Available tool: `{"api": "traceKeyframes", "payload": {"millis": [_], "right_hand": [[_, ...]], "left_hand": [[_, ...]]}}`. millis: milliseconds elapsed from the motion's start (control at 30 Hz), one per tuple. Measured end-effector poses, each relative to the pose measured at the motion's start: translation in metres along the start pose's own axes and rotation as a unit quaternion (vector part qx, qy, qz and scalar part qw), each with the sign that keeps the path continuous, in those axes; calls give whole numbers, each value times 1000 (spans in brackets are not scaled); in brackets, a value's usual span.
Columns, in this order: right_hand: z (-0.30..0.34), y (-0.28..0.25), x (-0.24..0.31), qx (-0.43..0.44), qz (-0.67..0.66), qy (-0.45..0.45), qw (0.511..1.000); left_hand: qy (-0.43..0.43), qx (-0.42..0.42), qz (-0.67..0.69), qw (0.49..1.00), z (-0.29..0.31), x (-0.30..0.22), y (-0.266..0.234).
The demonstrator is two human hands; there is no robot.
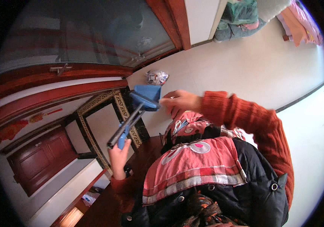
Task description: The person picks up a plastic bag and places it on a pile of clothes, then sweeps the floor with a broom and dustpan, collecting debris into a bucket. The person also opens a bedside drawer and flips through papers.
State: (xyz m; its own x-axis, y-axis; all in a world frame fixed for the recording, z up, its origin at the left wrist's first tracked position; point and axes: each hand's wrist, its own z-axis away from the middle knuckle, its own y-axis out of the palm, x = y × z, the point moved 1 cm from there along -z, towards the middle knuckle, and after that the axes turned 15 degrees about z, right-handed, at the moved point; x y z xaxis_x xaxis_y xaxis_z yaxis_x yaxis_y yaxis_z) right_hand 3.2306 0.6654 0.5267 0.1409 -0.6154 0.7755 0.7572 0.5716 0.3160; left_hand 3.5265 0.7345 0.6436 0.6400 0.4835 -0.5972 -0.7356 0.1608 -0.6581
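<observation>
My left hand (pixel 119 159) is closed around the blue grips of a long-handled dustpan set, its dark handles slanting up and away to the right. At their far end is the blue dustpan (pixel 147 92), raised above the floor, with a dark strip, perhaps the broom's head, lying across it. My right hand (pixel 183 102) has its fingers curled at the pan's right edge. Whether they pinch the edge or something small there is hidden. A pink and checked apron (pixel 207 155) covers my front, over a black padded vest.
A clear plastic bag of rubbish (pixel 157 77) sits on the pale floor (pixel 222 68) beyond the dustpan. A red-framed glass door (pixel 94 34) stands at the upper left. Green and blue-grey bundles (pixel 239 20) and pink cloth (pixel 302 22) are at the far right.
</observation>
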Motion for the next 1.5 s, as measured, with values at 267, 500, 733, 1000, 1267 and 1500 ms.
{"api": "traceKeyframes", "payload": {"millis": [267,500,733,1000,1267,1500], "right_hand": [[20,11,-21,-38,323,-288,901],[69,-28,-95,-76,421,-287,857],[123,-45,-124,-115,341,-256,897],[212,-84,-130,-125,-181,143,965],[134,-77,-161,-171,-327,64,927],[27,-115,-276,-197,-185,82,959]], "left_hand": [[207,117,-189,953,-16,-41,150],[327,313,-126,883,-21,-60,207],[398,348,-159,834,-39,-56,224],[225,215,-99,945,-95,-7,109],[171,130,-125,969,-69,34,86],[157,110,-137,972,-75,55,76]]}}
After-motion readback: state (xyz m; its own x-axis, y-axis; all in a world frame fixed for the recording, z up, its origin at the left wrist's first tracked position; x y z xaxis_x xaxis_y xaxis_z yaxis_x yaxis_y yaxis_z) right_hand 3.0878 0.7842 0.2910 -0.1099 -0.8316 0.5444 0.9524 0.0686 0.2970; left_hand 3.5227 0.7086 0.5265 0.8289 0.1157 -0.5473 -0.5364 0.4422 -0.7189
